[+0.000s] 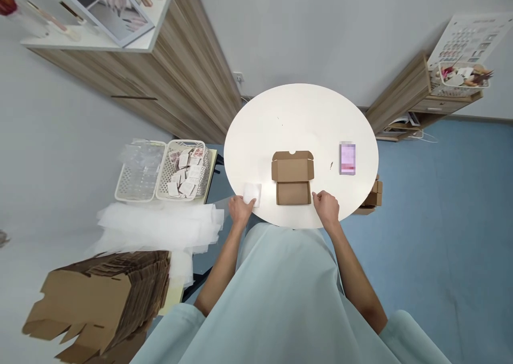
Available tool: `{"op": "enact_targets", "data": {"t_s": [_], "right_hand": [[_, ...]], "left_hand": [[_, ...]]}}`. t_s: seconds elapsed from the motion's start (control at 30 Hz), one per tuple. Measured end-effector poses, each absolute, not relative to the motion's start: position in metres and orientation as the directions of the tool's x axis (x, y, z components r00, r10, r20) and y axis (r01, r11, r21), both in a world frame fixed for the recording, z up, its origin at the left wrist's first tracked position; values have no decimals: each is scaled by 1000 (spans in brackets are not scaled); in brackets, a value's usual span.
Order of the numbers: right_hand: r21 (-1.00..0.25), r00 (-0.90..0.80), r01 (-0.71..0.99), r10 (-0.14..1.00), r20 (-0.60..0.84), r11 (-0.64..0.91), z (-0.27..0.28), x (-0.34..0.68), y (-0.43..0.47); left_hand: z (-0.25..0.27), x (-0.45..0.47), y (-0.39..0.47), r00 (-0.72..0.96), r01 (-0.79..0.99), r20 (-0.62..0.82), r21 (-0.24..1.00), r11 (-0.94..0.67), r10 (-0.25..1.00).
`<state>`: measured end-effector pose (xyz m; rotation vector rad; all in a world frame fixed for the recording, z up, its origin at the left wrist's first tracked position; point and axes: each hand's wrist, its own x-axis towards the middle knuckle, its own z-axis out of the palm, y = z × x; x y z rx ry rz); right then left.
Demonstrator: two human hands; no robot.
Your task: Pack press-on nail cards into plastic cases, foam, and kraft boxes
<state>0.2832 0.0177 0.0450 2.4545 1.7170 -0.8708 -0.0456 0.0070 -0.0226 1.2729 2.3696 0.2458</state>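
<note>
My left hand (241,209) is closed on a small white packet (253,193) at the left front edge of the round table, thumb lying over it. The packet looks like something folded in white wrap; its contents are hidden. To its right, an open brown cardboard box (293,194) lies with its lid folded back, and no item shows inside. Just beside the box's right wall is my right hand (327,208), its fingers curled in. I cannot tell whether the fingertips touch the wall or pinch anything.
A pink-and-purple blurred item (347,159) lies on the white table (296,113). At left are a basket of small packets (185,171), a basket with clear plastic (140,174), white foam sheets (156,225) and stacked flat cardboard boxes (92,305). Wooden cabinets (196,48) stand behind.
</note>
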Motion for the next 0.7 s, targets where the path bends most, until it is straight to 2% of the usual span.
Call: {"op": "enact_targets", "data": {"t_s": [0.2, 0.33, 0.4, 0.53, 0.63, 0.7], "right_hand": [[-362, 202, 852, 876, -437, -377, 50, 277, 20], [-426, 152, 842, 903, -402, -332, 53, 278, 24], [-480, 133, 819, 918, -374, -314, 56, 280, 26], [-706, 52, 669, 962, -266, -232, 67, 280, 30], [-885, -40, 434, 978, -203, -166, 73, 274, 35], [-940, -133, 321, 977, -169, -119, 72, 270, 38]], "left_hand": [[-26, -36, 6, -531, 674, -287, 427, 603, 797], [-23, -36, 4, -542, 555, -305, 569, 606, 783], [-17, -41, 3, -521, 490, -286, 671, 556, 804], [8, -44, 8, -344, 349, -215, 874, 337, 914], [29, -30, 20, -135, 298, -190, 928, 223, 972], [38, -14, 29, 6, 293, -176, 942, 167, 984]]}}
